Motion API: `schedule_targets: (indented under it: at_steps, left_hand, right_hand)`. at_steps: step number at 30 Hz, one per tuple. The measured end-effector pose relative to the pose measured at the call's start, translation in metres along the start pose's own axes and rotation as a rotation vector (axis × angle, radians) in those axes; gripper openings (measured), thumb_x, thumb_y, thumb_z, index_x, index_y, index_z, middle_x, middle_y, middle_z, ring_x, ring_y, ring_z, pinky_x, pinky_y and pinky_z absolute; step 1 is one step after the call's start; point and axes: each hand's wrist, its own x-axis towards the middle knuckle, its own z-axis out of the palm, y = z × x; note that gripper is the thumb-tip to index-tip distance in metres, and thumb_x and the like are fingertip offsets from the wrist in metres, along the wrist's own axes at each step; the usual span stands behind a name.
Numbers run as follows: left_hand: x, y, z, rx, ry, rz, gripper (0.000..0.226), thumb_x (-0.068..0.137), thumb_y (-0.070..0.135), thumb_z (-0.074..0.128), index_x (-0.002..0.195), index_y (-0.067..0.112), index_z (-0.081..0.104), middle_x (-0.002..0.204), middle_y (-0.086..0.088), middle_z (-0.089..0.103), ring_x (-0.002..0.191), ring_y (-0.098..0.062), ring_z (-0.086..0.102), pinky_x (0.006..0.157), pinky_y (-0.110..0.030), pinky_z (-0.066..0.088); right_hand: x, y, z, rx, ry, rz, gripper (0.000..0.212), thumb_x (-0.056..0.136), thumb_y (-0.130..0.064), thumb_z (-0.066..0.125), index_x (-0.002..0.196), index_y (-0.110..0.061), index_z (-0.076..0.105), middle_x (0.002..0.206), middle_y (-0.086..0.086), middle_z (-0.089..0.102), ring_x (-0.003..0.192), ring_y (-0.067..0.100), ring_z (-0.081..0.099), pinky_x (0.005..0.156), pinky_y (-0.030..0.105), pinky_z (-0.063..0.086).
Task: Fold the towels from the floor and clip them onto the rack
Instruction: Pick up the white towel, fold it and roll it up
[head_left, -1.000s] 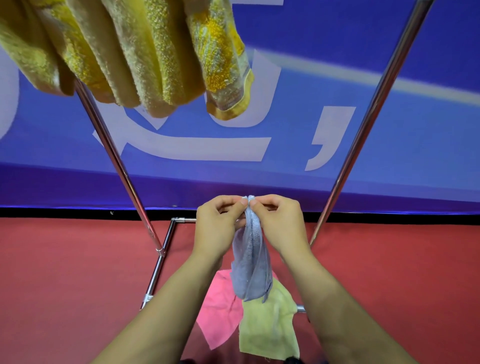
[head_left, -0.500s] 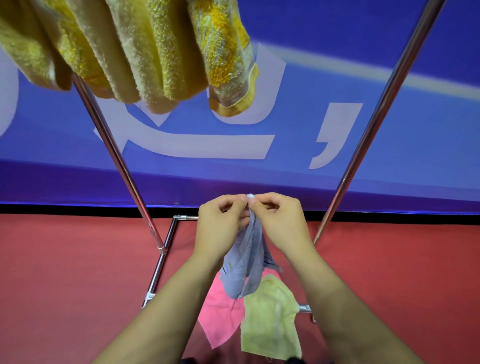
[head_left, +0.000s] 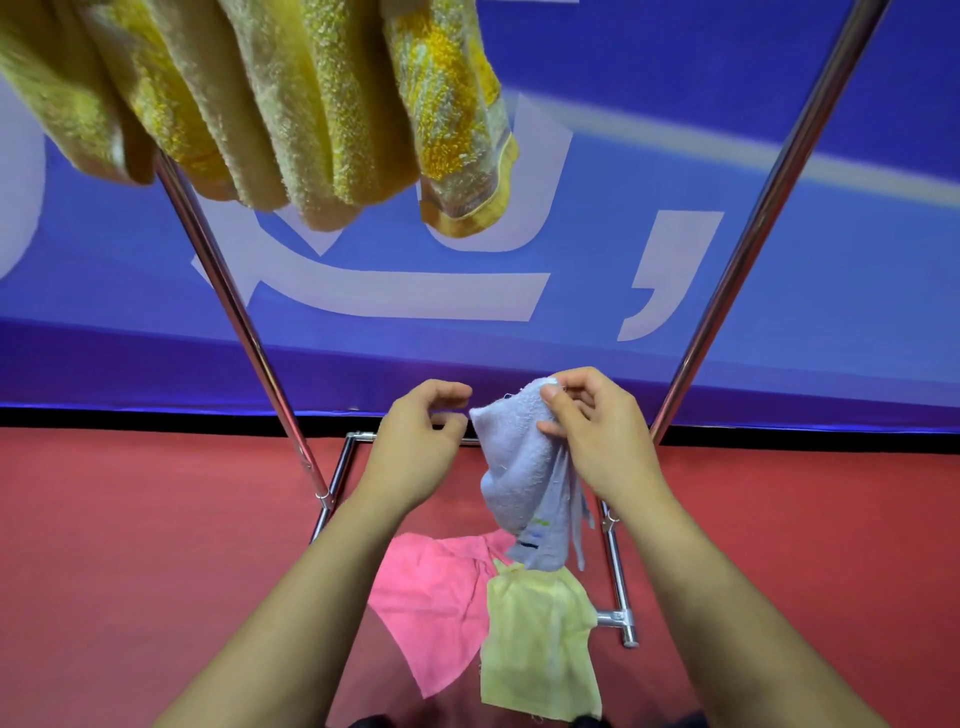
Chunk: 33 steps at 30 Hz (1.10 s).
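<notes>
Head view — yellow towels (head_left: 291, 104) (tops cropped)

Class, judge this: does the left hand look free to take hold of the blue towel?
Probably yes. The left hand holds nothing and sits right beside the blue towel, which hangs from the right hand; nothing lies between them.
</notes>
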Motion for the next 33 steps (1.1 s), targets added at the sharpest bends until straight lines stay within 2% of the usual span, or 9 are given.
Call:
schedule_targets:
  at_steps: [4,9,15,18,20,23,28,30,33]
  left_hand:
    - [0.000,-0.011,0.002,0.163,-0.080,0.104,0.036,0.087,0.019,0.076,0.121,0.026,0.067,0.119,0.008,0.061,0.114,-0.009,0.058,0.103,-0.031,0.047]
    - [-0.003,-0.015,0.009,0.262,-0.144,0.217,0.041,0.086,0.028,0.079,0.123,0.030,0.062,0.122,0.013,0.053,0.116,0.000,0.047,0.102,-0.018,0.034]
    - [-0.001,-0.015,0.005,0.138,-0.126,0.227,0.060,0.083,0.025,0.082,0.134,0.030,0.051,0.130,0.012,0.052,0.123,0.001,0.048,0.105,-0.023,0.040]
    - [0.003,-0.019,0.002,0.145,-0.153,0.252,0.043,0.082,0.027,0.082,0.119,0.030,0.061,0.124,0.017,0.054,0.122,-0.001,0.050,0.106,-0.031,0.045]
    - [0.003,-0.021,0.001,0.173,-0.190,0.271,0.031,0.081,0.028,0.083,0.106,0.028,0.065,0.122,0.015,0.054,0.122,0.000,0.052,0.106,-0.030,0.045]
    - [0.004,-0.026,0.002,0.230,-0.265,0.286,0.027,0.081,0.032,0.083,0.099,0.022,0.066,0.124,0.007,0.057,0.122,-0.004,0.053,0.103,-0.027,0.044]
    - [0.003,-0.029,0.001,0.311,-0.394,0.271,0.022,0.086,0.038,0.078,0.097,0.019,0.072,0.107,0.011,0.065,0.105,-0.001,0.051,0.081,-0.021,0.041]
    - [0.003,-0.031,-0.003,0.328,-0.404,0.246,0.023,0.087,0.041,0.076,0.099,0.022,0.073,0.099,0.015,0.068,0.099,-0.002,0.054,0.086,-0.027,0.045]
    - [0.006,-0.033,-0.010,0.430,-0.279,0.191,0.029,0.084,0.053,0.070,0.094,0.026,0.066,0.099,0.008,0.067,0.100,-0.014,0.061,0.092,-0.038,0.049]
  right_hand:
    - [-0.003,-0.005,-0.006,-0.009,0.035,-0.070,0.006,0.100,-0.023,0.061,0.096,-0.024,0.064,0.084,-0.011,0.067,0.072,0.012,0.074,0.081,0.035,0.057]
    - [-0.005,-0.013,-0.011,0.069,0.089,-0.143,0.010,0.101,-0.019,0.059,0.095,-0.025,0.063,0.086,-0.009,0.066,0.066,0.009,0.067,0.070,0.018,0.051]
    - [-0.008,-0.015,-0.013,0.115,0.013,-0.188,0.013,0.102,-0.013,0.057,0.098,-0.024,0.063,0.086,-0.015,0.068,0.077,0.007,0.066,0.079,0.026,0.056]
    - [-0.011,-0.016,-0.012,0.139,-0.016,-0.208,0.015,0.102,-0.010,0.056,0.098,-0.023,0.063,0.087,-0.013,0.069,0.080,0.006,0.066,0.078,0.022,0.054]
    - [-0.012,-0.017,-0.011,0.150,-0.024,-0.210,0.015,0.102,-0.010,0.056,0.098,-0.022,0.063,0.086,-0.012,0.069,0.080,0.006,0.066,0.078,0.021,0.054]
    - [-0.013,-0.019,-0.009,0.168,-0.025,-0.212,0.015,0.102,-0.008,0.055,0.098,-0.020,0.063,0.088,-0.008,0.069,0.080,0.006,0.066,0.076,0.018,0.052]
    - [-0.012,-0.021,-0.011,0.197,-0.008,-0.218,0.018,0.102,-0.005,0.055,0.096,-0.021,0.062,0.087,-0.001,0.068,0.078,0.005,0.065,0.072,0.015,0.051]
    - [-0.010,-0.018,-0.014,0.190,0.008,-0.208,0.018,0.101,-0.005,0.055,0.096,-0.021,0.062,0.087,0.000,0.068,0.077,0.005,0.065,0.072,0.015,0.051]
    - [-0.006,-0.009,-0.018,0.153,0.053,-0.166,0.015,0.101,-0.008,0.057,0.096,-0.021,0.063,0.085,0.000,0.067,0.071,0.007,0.064,0.069,0.013,0.049]
